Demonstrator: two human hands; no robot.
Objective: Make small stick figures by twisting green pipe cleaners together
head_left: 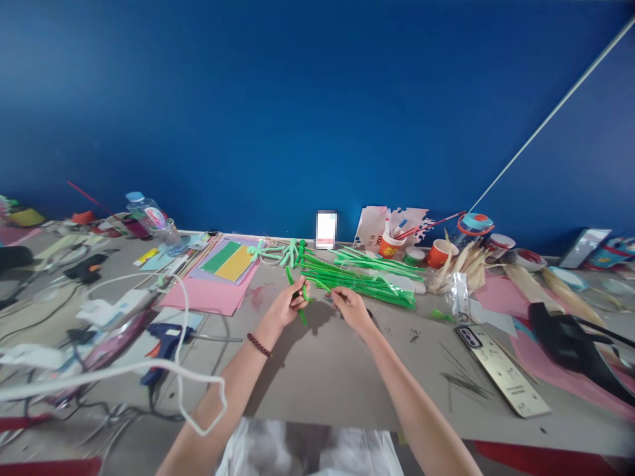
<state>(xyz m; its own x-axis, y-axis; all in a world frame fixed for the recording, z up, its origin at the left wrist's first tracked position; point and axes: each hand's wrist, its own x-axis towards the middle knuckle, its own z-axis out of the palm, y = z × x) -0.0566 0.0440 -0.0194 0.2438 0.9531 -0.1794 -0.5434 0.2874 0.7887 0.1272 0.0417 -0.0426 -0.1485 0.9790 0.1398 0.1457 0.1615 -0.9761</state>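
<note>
My left hand (292, 303) is closed around a bent green pipe cleaner (302, 317), whose ends stick out above and below the fingers. A thin lighter green strand (318, 284) arcs from there across to my right hand (350, 306). The right fingertips are pinched at the far end of that strand. Just beyond both hands lies a bundle of green pipe cleaners (362, 283), partly under clear plastic. Twisted pale green pipe-cleaner shapes (268, 252) rest behind my left hand.
A glue gun (169, 340) and a white cable (186, 311) lie left, near my forearm. Pink paper (208, 299) sits behind them. Paper cups (391, 246), dried husks (459, 268) and a phone (503, 370) are on the right. A blue wall (297, 119) closes off the back.
</note>
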